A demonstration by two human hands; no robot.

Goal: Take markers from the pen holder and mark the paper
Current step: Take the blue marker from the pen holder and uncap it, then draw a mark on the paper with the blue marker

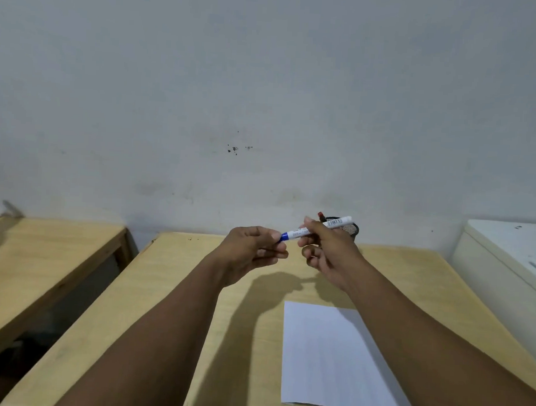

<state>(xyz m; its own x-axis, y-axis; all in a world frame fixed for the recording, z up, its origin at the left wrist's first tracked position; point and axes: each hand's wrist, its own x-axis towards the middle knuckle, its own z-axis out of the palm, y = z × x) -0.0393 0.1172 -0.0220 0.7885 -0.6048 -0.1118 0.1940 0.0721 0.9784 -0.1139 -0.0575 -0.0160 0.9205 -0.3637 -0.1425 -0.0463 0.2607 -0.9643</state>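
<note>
A white marker (pixel 327 226) with a blue cap is held level above the wooden table (pixel 177 291). My right hand (pixel 329 251) grips the white barrel. My left hand (pixel 252 251) pinches the blue cap end (pixel 284 236). Behind my right hand a black mesh pen holder (pixel 350 228) stands at the table's far edge, mostly hidden, with a red-capped marker (pixel 321 217) sticking up from it. A white sheet of paper (pixel 324 355) lies flat on the table below my right forearm, which covers its right side.
A second wooden table (pixel 36 266) stands to the left across a dark gap. A white cabinet (pixel 510 259) sits close on the right. A pale wall (pixel 265 95) rises right behind the table.
</note>
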